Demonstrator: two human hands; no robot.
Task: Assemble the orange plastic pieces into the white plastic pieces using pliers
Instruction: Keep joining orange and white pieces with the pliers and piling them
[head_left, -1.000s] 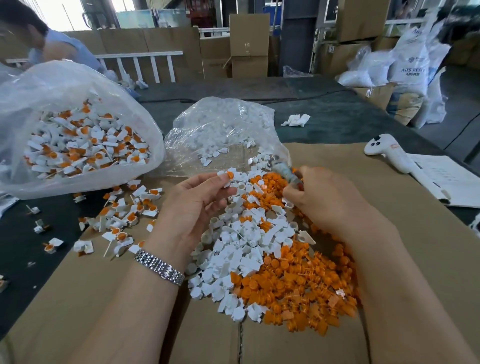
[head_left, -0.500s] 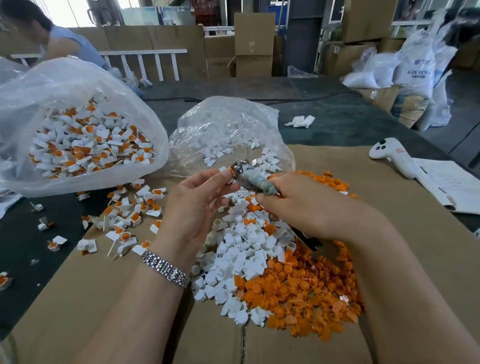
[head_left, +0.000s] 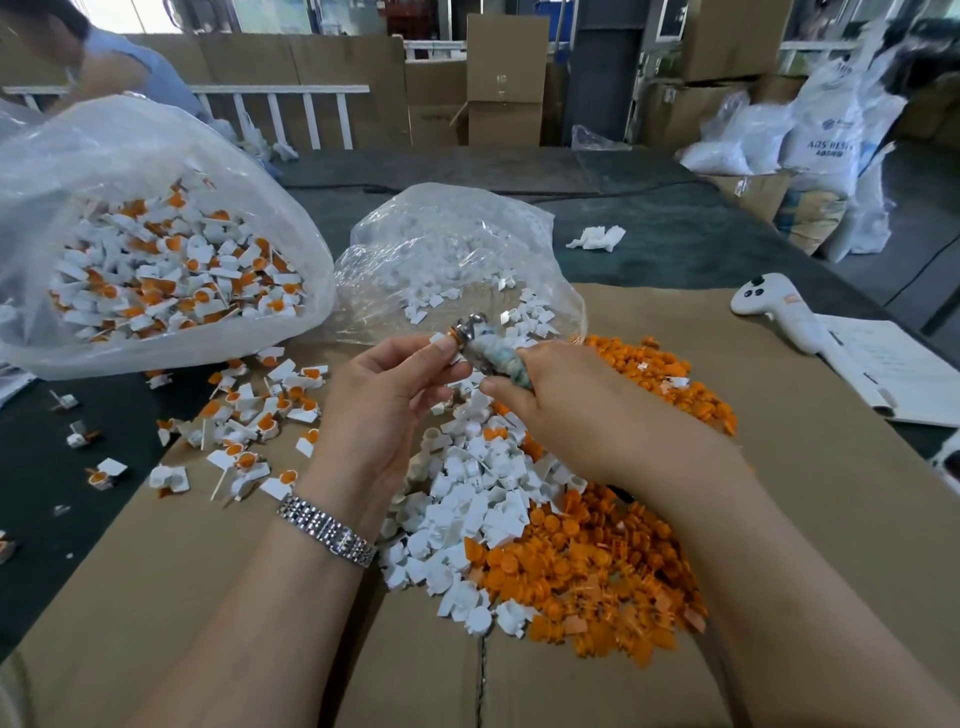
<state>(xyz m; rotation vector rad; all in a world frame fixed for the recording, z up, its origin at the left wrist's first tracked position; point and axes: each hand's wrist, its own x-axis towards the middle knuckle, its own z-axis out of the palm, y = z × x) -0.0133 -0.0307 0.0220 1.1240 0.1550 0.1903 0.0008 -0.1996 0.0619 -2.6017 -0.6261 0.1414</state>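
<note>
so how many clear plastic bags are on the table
2: a big bag of finished pieces at far left, and a smaller bag of white pieces just beyond both hands. Others may lie outside the frame.

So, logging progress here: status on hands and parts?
Left hand pinches white piece. Right hand grips pliers, jaws on it. Nothing in the way.

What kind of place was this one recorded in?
Most likely a small factory or warehouse packing floor: stacked cardboard boxes, bulging white sacks, and a bulk bag of assembled pieces on a cardboard-covered worktable.
</note>
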